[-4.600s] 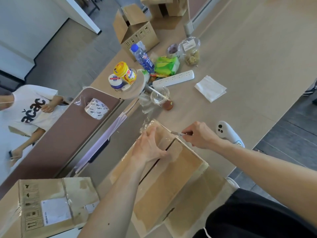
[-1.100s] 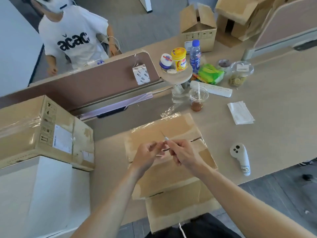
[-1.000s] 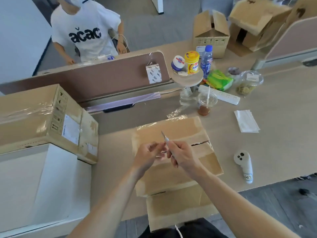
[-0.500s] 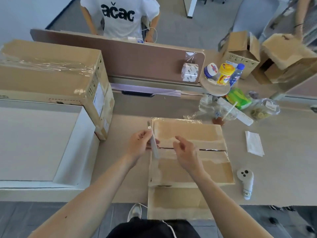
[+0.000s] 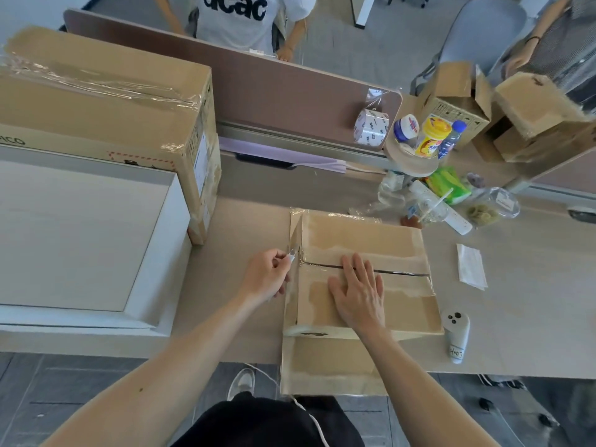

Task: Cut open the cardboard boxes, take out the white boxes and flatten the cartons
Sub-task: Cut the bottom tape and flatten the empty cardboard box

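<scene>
On the tabletop (image 5: 245, 227), your flat, released right hand (image 5: 358, 295) presses the taped carton (image 5: 364, 240), contents hidden; left hand (image 5: 266, 279) fingers grasp a half-hidden knife (image 5: 292, 255).

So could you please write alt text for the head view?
A left hand holds a knife at the left edge of a taped carton on a desk while the right hand presses flat on its top.

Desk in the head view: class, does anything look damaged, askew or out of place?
Yes. At the far right, a cardboard carton lies tipped and torn, its edges ragged. Loose clear wrap lies crumpled beside the drink cup. Nothing looks spilled.
</scene>
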`<act>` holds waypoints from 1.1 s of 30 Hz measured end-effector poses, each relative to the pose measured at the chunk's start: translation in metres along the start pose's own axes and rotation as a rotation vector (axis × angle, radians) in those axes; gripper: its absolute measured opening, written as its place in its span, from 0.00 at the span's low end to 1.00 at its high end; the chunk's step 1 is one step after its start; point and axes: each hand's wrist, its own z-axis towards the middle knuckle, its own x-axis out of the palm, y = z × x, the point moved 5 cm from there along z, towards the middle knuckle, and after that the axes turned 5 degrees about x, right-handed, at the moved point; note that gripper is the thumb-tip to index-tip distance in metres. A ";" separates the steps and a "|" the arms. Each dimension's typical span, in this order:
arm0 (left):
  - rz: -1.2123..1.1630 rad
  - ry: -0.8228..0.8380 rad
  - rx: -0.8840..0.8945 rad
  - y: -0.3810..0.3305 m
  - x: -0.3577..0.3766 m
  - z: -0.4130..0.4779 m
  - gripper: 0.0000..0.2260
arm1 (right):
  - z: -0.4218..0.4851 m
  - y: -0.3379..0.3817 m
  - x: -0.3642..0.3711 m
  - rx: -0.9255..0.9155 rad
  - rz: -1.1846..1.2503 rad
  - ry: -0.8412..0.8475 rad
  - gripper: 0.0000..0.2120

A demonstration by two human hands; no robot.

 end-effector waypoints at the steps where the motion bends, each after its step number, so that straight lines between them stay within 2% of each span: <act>1: 0.010 0.003 0.010 -0.001 0.000 0.000 0.10 | 0.000 0.000 0.001 0.004 -0.004 -0.001 0.30; 6: 0.102 -0.017 0.062 -0.005 0.002 0.005 0.10 | -0.001 -0.001 0.003 0.011 -0.015 -0.016 0.30; 17: 0.498 -0.098 0.145 -0.020 0.011 0.007 0.09 | -0.002 0.000 0.005 0.022 -0.035 -0.019 0.29; 33: 0.670 -0.168 0.095 -0.024 0.024 0.002 0.09 | -0.001 0.002 0.009 0.005 -0.008 -0.024 0.28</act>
